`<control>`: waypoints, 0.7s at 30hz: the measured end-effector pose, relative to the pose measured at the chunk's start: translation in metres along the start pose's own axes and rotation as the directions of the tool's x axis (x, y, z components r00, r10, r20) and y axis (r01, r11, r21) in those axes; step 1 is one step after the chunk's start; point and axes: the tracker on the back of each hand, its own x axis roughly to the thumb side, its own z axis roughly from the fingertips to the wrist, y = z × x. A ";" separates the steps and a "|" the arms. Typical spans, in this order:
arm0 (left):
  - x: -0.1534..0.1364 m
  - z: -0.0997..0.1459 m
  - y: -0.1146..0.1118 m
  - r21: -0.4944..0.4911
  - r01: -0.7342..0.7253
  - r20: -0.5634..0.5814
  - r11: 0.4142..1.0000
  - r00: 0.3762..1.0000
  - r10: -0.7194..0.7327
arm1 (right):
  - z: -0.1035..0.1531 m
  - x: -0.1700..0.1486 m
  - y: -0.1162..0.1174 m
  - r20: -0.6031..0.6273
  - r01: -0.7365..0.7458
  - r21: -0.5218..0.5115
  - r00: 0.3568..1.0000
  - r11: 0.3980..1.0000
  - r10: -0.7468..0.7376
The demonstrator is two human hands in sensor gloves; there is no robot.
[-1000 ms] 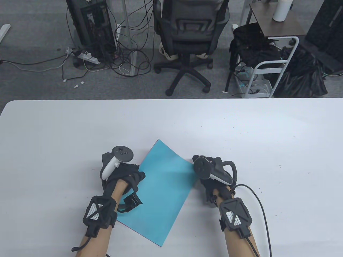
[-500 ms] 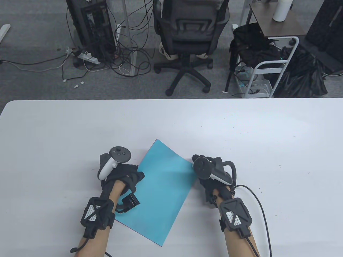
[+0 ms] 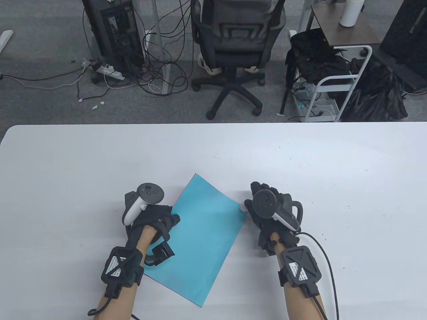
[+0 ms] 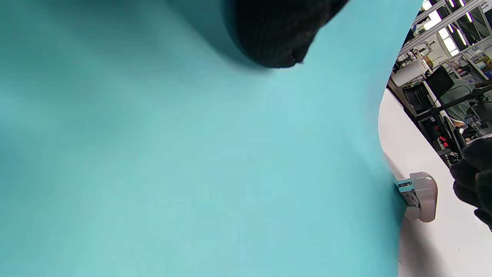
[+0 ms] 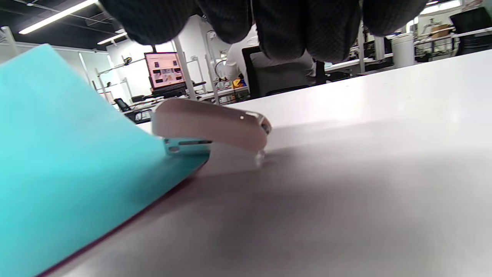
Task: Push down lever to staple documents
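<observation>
White table (image 3: 300, 160): left hand (image 3: 153, 218) presses blue paper (image 3: 206, 240); right hand (image 3: 270, 213), free, hovers over stapler (image 5: 211, 129).

Even, bright overhead light fills the table view, which is sharp, with soft shadows. In the right wrist view ceiling strip lights (image 5: 57, 15) glow at 11 o'clock, the desk (image 5: 384, 115) shows pale glare, and the near fingers (image 5: 292, 30) are blurred. The left wrist view bends straight lines at 2 o'clock.

stapler (image 5: 209, 130): small, pale grey-white, flat on white table, mouth over paper's right corner | documents (image 3: 203, 233): teal sheets, darker edge beneath, lying diagonal, corner inside stapler
</observation>
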 end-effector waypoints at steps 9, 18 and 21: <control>0.000 0.000 0.000 -0.002 0.000 -0.002 1.000 1.000 0.000 | -0.019 0.001 0.003 -0.130 -0.005 0.034 0.991 0.999 0.009; 0.000 0.000 -0.001 0.000 0.002 -0.002 1.000 1.000 -0.002 | -0.031 0.008 0.017 -0.187 -0.056 0.087 0.980 0.995 0.072; 0.000 0.000 -0.001 -0.001 0.001 0.000 1.000 1.000 -0.001 | -0.032 0.009 0.021 -0.183 -0.067 0.104 0.979 0.992 0.086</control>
